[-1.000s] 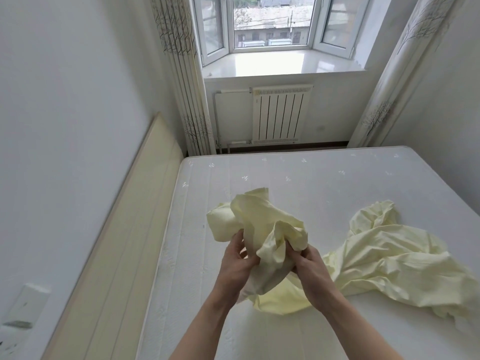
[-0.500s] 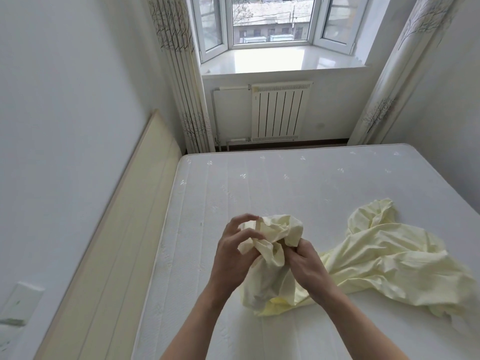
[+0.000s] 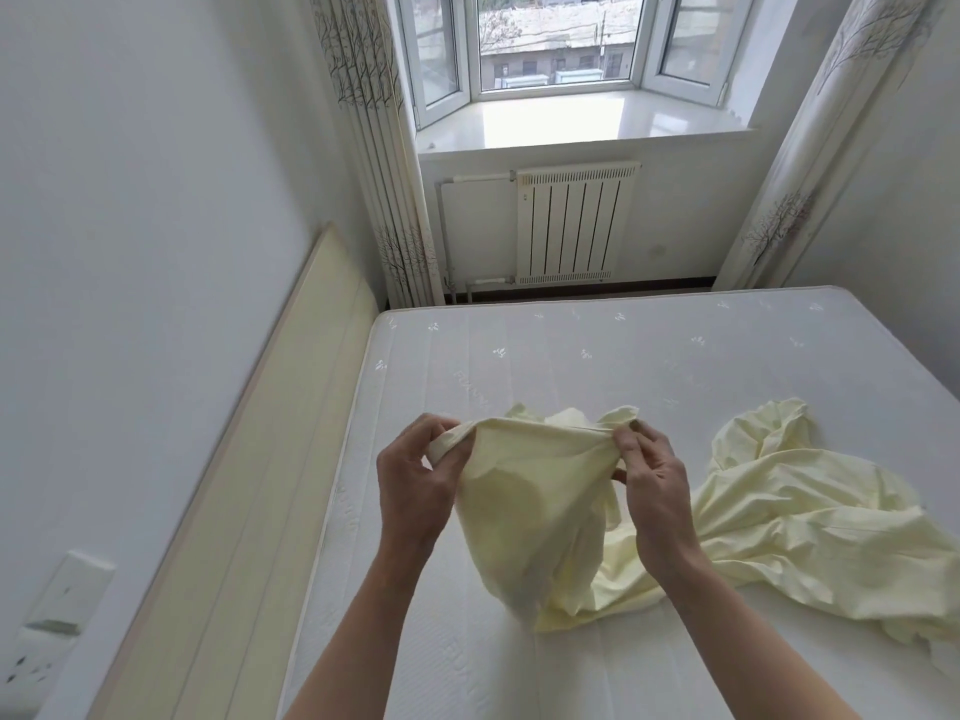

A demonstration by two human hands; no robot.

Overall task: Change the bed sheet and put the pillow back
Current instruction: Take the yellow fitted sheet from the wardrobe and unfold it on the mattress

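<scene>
Pinched between both hands is one edge of the pale yellow bed sheet (image 3: 540,491): left hand (image 3: 413,485) and right hand (image 3: 652,480) each have fingers and thumb curled on the hem, stretched taut between them. Below the grip the cloth hangs; right of it the rest is bunched on the white mattress (image 3: 571,356). Beyond, a radiator (image 3: 569,223) and bay window (image 3: 556,39) are seen.

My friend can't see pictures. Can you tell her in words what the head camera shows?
Two hands hold up a pale yellow bed sheet over a bare white mattress: the left hand and the right hand each pinch its top edge, stretched between them. The rest of the sheet lies crumpled on the mattress to the right. Behind are a radiator and a bay window with curtains.
</scene>
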